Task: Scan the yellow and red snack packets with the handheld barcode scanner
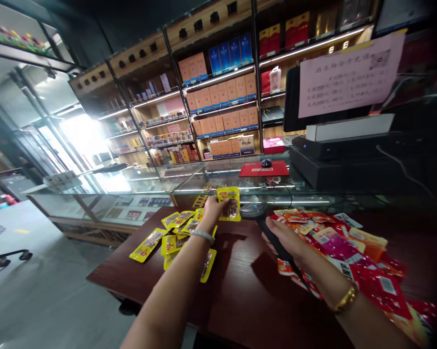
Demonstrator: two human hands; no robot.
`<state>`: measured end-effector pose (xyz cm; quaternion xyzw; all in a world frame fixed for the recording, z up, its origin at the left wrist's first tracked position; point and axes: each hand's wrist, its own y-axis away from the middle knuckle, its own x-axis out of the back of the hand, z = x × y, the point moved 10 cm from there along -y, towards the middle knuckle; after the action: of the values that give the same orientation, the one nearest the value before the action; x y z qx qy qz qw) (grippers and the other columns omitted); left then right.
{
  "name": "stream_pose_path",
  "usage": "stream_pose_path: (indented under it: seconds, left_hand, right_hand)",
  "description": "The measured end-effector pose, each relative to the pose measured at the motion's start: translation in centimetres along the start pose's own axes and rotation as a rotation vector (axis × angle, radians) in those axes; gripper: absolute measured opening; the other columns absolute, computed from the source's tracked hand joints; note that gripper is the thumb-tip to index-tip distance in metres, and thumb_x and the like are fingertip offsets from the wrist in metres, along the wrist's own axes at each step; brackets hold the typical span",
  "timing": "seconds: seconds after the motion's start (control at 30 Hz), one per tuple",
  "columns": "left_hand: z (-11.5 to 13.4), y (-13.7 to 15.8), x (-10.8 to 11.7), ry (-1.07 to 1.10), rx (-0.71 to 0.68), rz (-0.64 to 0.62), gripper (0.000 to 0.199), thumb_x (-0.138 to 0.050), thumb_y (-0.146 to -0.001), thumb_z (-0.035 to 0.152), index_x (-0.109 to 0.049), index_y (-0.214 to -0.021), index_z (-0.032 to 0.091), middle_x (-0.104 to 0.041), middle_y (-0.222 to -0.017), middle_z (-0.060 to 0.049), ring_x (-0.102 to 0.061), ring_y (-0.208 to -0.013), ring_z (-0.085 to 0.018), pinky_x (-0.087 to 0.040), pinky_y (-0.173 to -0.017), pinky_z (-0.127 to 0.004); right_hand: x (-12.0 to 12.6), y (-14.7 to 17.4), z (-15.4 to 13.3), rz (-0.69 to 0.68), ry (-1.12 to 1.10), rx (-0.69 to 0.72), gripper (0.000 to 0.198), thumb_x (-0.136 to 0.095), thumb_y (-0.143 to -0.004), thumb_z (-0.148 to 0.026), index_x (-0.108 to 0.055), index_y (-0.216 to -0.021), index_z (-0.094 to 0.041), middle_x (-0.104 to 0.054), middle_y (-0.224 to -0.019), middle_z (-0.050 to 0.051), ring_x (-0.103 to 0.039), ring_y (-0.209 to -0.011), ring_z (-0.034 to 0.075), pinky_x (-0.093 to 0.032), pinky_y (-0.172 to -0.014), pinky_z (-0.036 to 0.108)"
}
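Observation:
My left hand (214, 208) is closed on the edge of a yellow snack packet (233, 209) with a clear window, held upright above the table. In my right hand (282, 235) is a black barcode scanner (271, 232), its head close to the packet's right side. Fingers wrap round the scanner's handle, and a cord runs from its lower end. Several more yellow packets (173, 242) lie in a loose pile under and left of my left arm. On the right, a heap of red, orange and pink packets (327, 237) lies partly behind my right forearm.
The dark red wooden table (236, 295) abuts a glass display counter (189, 179). On the counter are a red mat (253, 168), a mouse (266, 163) and a monitor with a pink paper sign (349, 77). Shelves of boxes (222, 94) stand behind. A wheeled chair base (11, 256) is at left.

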<state>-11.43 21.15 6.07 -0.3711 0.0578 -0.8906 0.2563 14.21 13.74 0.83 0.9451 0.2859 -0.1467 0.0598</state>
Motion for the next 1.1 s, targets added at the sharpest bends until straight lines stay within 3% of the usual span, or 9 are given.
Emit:
stream_pose_path:
  seconds: [0.13, 0.2, 0.4, 0.6, 0.73, 0.83, 0.93, 1.0, 1.1]
  left_hand:
    - [-3.5, 4.6, 1.5, 0.338, 0.078, 0.269, 0.044, -0.072, -0.074, 0.055, -0.071, -0.094, 0.016, -0.075, -0.088, -0.009, -0.069, -0.076, -0.020, -0.048, -0.064, -0.026]
    - [-5.0, 6.1, 1.2, 0.449, 0.114, 0.333, 0.044, -0.077, -0.069, 0.053, -0.070, -0.088, 0.015, -0.074, -0.084, -0.009, -0.068, -0.073, -0.020, -0.048, -0.063, -0.027]
    - [-6.5, 7.5, -0.5, 0.686, 0.143, 0.337, 0.041, -0.078, -0.068, 0.050, -0.067, -0.087, 0.015, -0.070, -0.074, -0.004, -0.066, -0.067, -0.017, -0.051, -0.062, -0.026]
    - [-6.2, 7.4, -1.0, 0.722, 0.151, 0.283, 0.040, -0.074, -0.074, 0.050, -0.067, -0.092, 0.015, -0.071, -0.078, -0.004, -0.067, -0.070, -0.016, -0.052, -0.064, -0.026]
    - [-4.9, 7.6, -3.4, 0.522, 0.166, 0.012, 0.032, -0.068, -0.082, 0.045, -0.068, -0.094, 0.015, -0.072, -0.080, -0.006, -0.068, -0.072, -0.019, -0.052, -0.067, -0.029]
    - [-4.1, 7.7, -1.3, 0.135, 0.085, 0.049, 0.033, -0.068, -0.083, 0.041, -0.069, -0.108, 0.020, -0.074, -0.102, -0.008, -0.067, -0.097, -0.024, -0.050, -0.087, -0.035]
    - [-4.1, 7.8, 2.2, -0.326, 0.059, 0.176, 0.046, -0.067, -0.083, 0.043, -0.063, -0.125, 0.023, -0.066, -0.129, -0.012, -0.053, -0.127, -0.031, -0.034, -0.111, -0.046]
    - [-4.8, 7.7, 2.3, -0.527, 0.077, 0.093, 0.056, -0.067, -0.082, 0.047, -0.059, -0.132, 0.023, -0.057, -0.141, -0.014, -0.040, -0.139, -0.034, -0.020, -0.117, -0.054]
    - [-6.0, 8.0, 0.6, -0.695, 0.111, -0.133, 0.072, -0.071, -0.075, 0.054, -0.054, -0.137, 0.022, -0.039, -0.155, -0.017, -0.018, -0.150, -0.039, -0.010, -0.116, -0.063]
  right_hand:
    - [-0.8, 0.3, 0.6, 0.001, 0.147, -0.005, 0.058, -0.058, -0.075, -0.080, -0.048, -0.080, -0.023, -0.043, -0.052, -0.010, -0.034, -0.036, 0.006, -0.024, -0.034, 0.018]
    - [-1.2, 0.4, 1.2, -0.009, 0.240, -0.017, 0.059, -0.056, -0.076, -0.080, -0.049, -0.079, -0.022, -0.044, -0.052, -0.010, -0.036, -0.037, 0.007, -0.026, -0.035, 0.019]
    - [-1.7, 0.7, 2.0, -0.058, 0.353, -0.029, 0.058, -0.051, -0.083, -0.077, -0.057, -0.091, -0.020, -0.050, -0.058, -0.006, -0.043, -0.043, 0.009, -0.030, -0.040, 0.020]
    - [-1.4, 1.1, 2.0, -0.042, 0.186, -0.111, 0.058, -0.062, -0.076, -0.076, -0.057, -0.087, -0.020, -0.050, -0.059, -0.006, -0.042, -0.042, 0.007, -0.027, -0.039, 0.020]
    - [-1.4, 1.2, 2.1, -0.033, 0.125, -0.134, 0.054, -0.064, -0.076, -0.073, -0.058, -0.089, -0.021, -0.052, -0.059, -0.006, -0.041, -0.040, 0.008, -0.026, -0.039, 0.020]
    - [-0.7, 1.1, 2.5, 0.041, 0.171, -0.149, 0.053, -0.064, -0.077, -0.073, -0.057, -0.081, -0.021, -0.056, -0.060, -0.003, -0.044, -0.041, 0.009, -0.028, -0.038, 0.022]
    - [-0.2, 0.9, 3.0, 0.075, 0.177, -0.162, 0.052, -0.066, -0.075, -0.073, -0.058, -0.080, -0.021, -0.059, -0.061, -0.001, -0.046, -0.042, 0.010, -0.030, -0.038, 0.022]
    - [-0.2, 0.8, 3.3, 0.074, 0.162, -0.173, 0.053, -0.067, -0.074, -0.073, -0.059, -0.081, -0.021, -0.059, -0.061, -0.001, -0.046, -0.043, 0.010, -0.031, -0.038, 0.021]
    - [-0.3, 0.8, 3.6, 0.060, 0.144, -0.187, 0.055, -0.068, -0.072, -0.075, -0.061, -0.085, -0.021, -0.059, -0.061, -0.002, -0.047, -0.042, 0.009, -0.031, -0.038, 0.020]
